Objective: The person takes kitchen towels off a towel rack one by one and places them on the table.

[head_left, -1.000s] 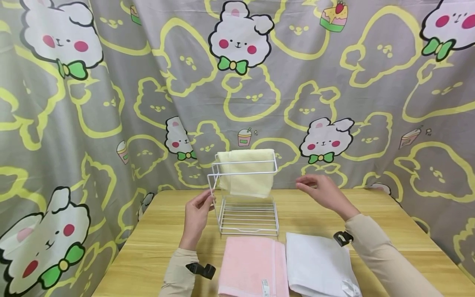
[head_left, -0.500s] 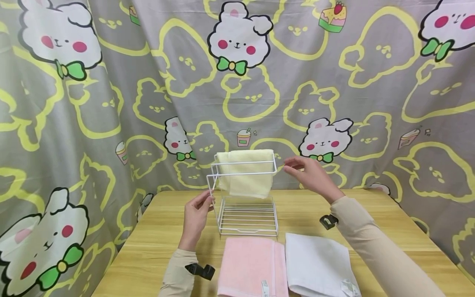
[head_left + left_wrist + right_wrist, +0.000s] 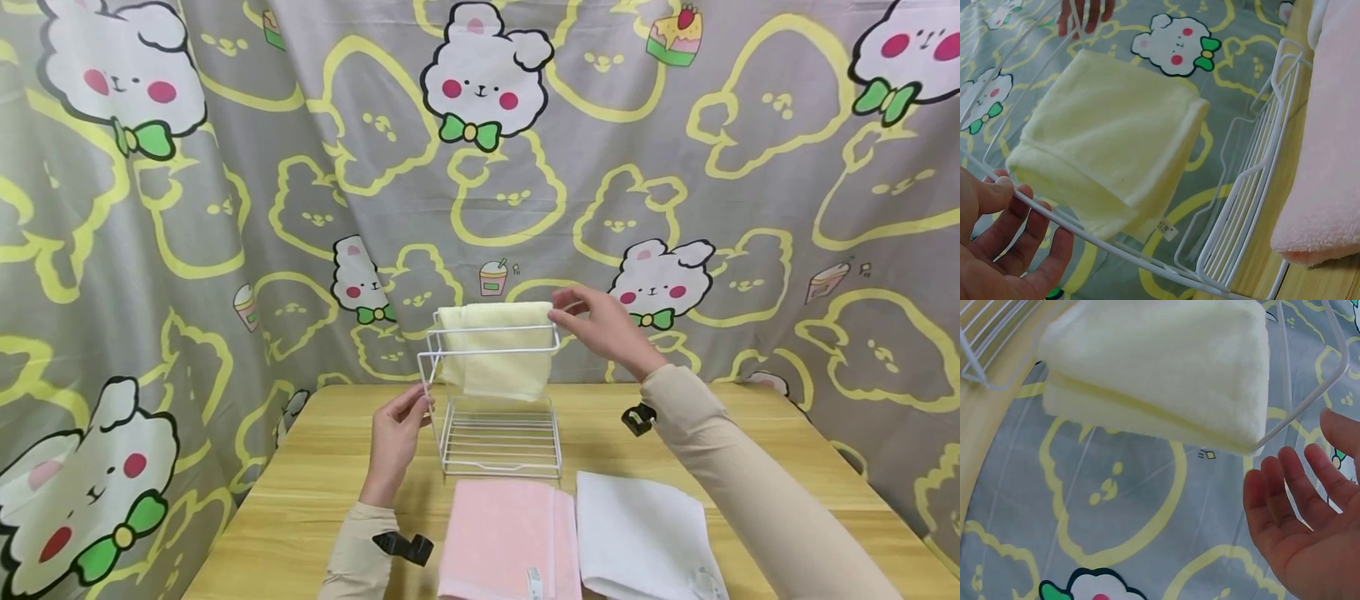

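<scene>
A white wire rack (image 3: pixel 500 462) stands on the table, with a pale yellow towel (image 3: pixel 506 367) hung folded over its rear top bar. At the rack's left side, my left hand (image 3: pixel 397 433) pinches the upright wire; in the left wrist view the thumb (image 3: pixel 1000 190) and fingers close round it. My right hand (image 3: pixel 600 325) is at the upper right end of the towel. Its fingers (image 3: pixel 1291 481) are spread and gently bent in the right wrist view, just beside the bar's corner, holding nothing.
A folded pink towel (image 3: pixel 502 542) with a tag lies in front of the rack. Beside it on the right is a folded white towel (image 3: pixel 645 533). A printed curtain (image 3: pixel 480 200) hangs behind the wooden table (image 3: pixel 300 500).
My right hand has moved left and up from the rack's right side to the towel's upper right end. My left hand, the rack and the towels have stayed put.
</scene>
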Tool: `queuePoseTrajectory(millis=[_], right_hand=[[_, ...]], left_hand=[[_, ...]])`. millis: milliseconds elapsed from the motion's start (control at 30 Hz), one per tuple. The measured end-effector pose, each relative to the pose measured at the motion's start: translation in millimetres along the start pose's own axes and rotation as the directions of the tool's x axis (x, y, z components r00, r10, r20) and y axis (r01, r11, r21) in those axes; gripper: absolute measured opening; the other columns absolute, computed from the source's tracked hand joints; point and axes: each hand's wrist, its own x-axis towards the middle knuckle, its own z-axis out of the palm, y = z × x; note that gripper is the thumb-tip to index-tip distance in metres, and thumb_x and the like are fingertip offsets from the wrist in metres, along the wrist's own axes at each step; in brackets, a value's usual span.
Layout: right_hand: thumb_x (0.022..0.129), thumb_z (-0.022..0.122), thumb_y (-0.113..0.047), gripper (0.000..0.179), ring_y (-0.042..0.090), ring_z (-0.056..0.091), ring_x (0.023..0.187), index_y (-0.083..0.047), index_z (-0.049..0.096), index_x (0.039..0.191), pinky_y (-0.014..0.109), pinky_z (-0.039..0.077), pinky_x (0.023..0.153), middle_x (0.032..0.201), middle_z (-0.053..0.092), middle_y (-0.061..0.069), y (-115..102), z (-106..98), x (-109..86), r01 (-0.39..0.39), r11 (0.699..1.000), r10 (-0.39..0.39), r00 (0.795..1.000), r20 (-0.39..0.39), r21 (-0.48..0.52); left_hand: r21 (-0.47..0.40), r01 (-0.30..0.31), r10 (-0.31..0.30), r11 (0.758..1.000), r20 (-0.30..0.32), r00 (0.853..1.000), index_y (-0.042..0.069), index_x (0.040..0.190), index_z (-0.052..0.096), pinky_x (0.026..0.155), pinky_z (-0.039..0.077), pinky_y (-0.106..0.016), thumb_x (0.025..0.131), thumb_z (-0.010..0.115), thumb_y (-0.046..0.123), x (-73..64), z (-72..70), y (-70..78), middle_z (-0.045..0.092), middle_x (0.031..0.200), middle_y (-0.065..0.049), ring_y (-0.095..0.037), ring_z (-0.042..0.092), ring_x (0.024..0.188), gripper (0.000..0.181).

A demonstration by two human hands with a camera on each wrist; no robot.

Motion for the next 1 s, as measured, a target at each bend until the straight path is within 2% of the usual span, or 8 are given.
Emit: queuePoseTrajectory(millis=[267, 533, 800, 1000], right_hand=[[0.100, 0.070, -0.029, 0.037, 0.026, 0.061, 0.119, -0.014, 0.063, 0.133, 0.047, 0.056, 0.097, 0.132, 0.065, 0.008, -20.7, 7.4, 18.7, 0.045, 0.999, -0.045, 0.999, 0.000, 0.004], [0.099, 0.070, -0.027, 0.039, 0.028, 0.057, 0.126, -0.015, 0.063, 0.135, 0.047, 0.051, 0.106, 0.135, 0.064, 0.005, -29.6, 19.8, 31.9, 0.047, 0.999, -0.047, 0.999, 0.017, -0.010], [0.099, 0.070, -0.028, 0.039, 0.031, 0.053, 0.133, -0.013, 0.064, 0.135, 0.050, 0.048, 0.110, 0.139, 0.063, 0.006, -31.2, 25.8, 41.2, 0.052, 0.993, -0.046, 0.998, 0.051, -0.106], [0.099, 0.070, -0.027, 0.040, 0.031, 0.053, 0.133, -0.012, 0.064, 0.136, 0.053, 0.047, 0.110, 0.140, 0.063, 0.008, -33.5, 31.6, 48.9, 0.066, 0.983, -0.052, 0.995, 0.087, -0.169]], left_hand=[[-0.005, -0.005, 0.005, 1.000, -0.008, 1.000, -0.008, 0.129, 0.066, 0.077, 0.062, -0.020, 0.100, 0.065, 0.005, 1.2, -0.6, 0.8, 0.076, 0.102, -0.004, -0.006, 0.068, 0.090, 0.032], [-0.008, -0.025, 0.025, 1.000, -0.010, 1.000, -0.008, 0.127, 0.067, 0.077, 0.063, -0.022, 0.099, 0.066, 0.003, 2.5, -0.7, -2.7, 0.075, 0.099, 0.001, -0.007, 0.069, 0.089, 0.030], [0.001, -0.012, 0.012, 1.000, 0.007, 1.000, -0.007, 0.129, 0.066, 0.080, 0.062, -0.022, 0.100, 0.065, 0.004, 1.8, -0.5, -1.8, 0.074, 0.112, -0.013, -0.007, 0.068, 0.091, 0.031], [0.000, -0.016, 0.016, 1.000, 0.002, 1.000, -0.007, 0.128, 0.067, 0.079, 0.062, -0.022, 0.100, 0.066, 0.005, 2.1, -0.2, -1.5, 0.074, 0.112, -0.010, -0.005, 0.068, 0.090, 0.031]])
